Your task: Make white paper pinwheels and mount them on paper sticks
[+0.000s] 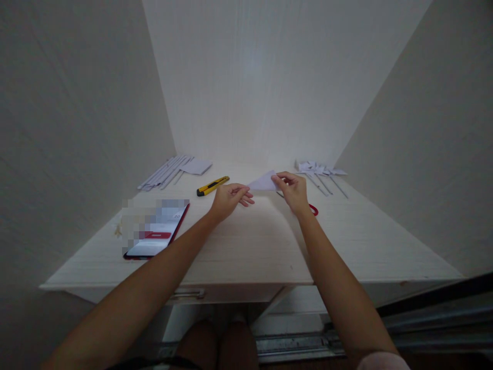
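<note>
A home craft corner: a pale wooden desk [250, 246] set between plain walls, with paper strips [165, 172] and a utility knife [212, 185]

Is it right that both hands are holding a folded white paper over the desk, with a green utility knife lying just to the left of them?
Not quite. The head view shows both the left hand and right hand holding the folded white paper over the desk, but the utility knife lying to their left is yellow and black, not green.

Both arms outstretched; left hand [227, 199] and right hand [295, 191] close together, fingers pinched.
</note>
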`<state>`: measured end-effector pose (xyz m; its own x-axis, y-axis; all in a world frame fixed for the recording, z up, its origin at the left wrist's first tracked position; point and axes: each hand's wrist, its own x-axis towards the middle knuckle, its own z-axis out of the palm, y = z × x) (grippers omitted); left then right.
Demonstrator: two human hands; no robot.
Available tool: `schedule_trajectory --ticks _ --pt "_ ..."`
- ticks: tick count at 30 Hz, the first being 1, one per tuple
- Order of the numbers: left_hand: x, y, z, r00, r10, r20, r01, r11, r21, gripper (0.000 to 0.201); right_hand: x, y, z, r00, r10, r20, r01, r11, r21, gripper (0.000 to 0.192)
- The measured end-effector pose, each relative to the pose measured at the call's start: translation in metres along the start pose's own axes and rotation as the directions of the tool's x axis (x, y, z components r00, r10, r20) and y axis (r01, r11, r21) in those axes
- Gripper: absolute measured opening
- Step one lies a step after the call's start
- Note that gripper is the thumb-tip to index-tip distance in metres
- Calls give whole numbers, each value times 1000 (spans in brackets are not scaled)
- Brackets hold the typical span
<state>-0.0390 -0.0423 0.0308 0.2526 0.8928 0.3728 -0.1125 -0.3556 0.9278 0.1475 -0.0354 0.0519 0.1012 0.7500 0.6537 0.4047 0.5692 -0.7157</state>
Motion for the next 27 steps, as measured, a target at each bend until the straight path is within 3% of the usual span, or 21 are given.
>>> schedule_trajectory --ticks 4,10,16,27 --pt "1 1 0 999 17 -33 -17 1000 -22 25 -1 0 2 1000 -10 -9 10 1000 -10 22" --pt "8 -2 -3 977 58 -205 -81 991 -104 17 -5 4 12 997 58 -42 -53 993 105 25" --pt "10 -5 2 990 -58 -127 11 939 -342 22 -9 2 22 997 72 -2 -71 983 169 23" --pt "7 -9 9 987 -136 -89 78 876 -477 23 -14 -3 30 991 131 20 -132 966 221 24"
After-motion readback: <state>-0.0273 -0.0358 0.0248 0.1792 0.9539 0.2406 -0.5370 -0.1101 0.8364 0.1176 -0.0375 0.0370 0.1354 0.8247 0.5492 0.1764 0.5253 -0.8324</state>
